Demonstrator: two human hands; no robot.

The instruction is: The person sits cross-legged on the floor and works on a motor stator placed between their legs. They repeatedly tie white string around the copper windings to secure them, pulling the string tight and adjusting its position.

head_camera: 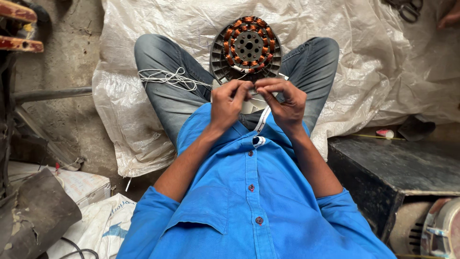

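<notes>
A seated person's left hand (229, 101) and right hand (283, 100) meet fingertip to fingertip, both curled shut and pinching something small (too fine to tell). Just beyond the fingers rests a round motor stator (246, 48) with copper coils; white string (168, 78) trails leftward over a knee.

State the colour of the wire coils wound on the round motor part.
Coppery orange; the wire coils show best in the head view.
</notes>
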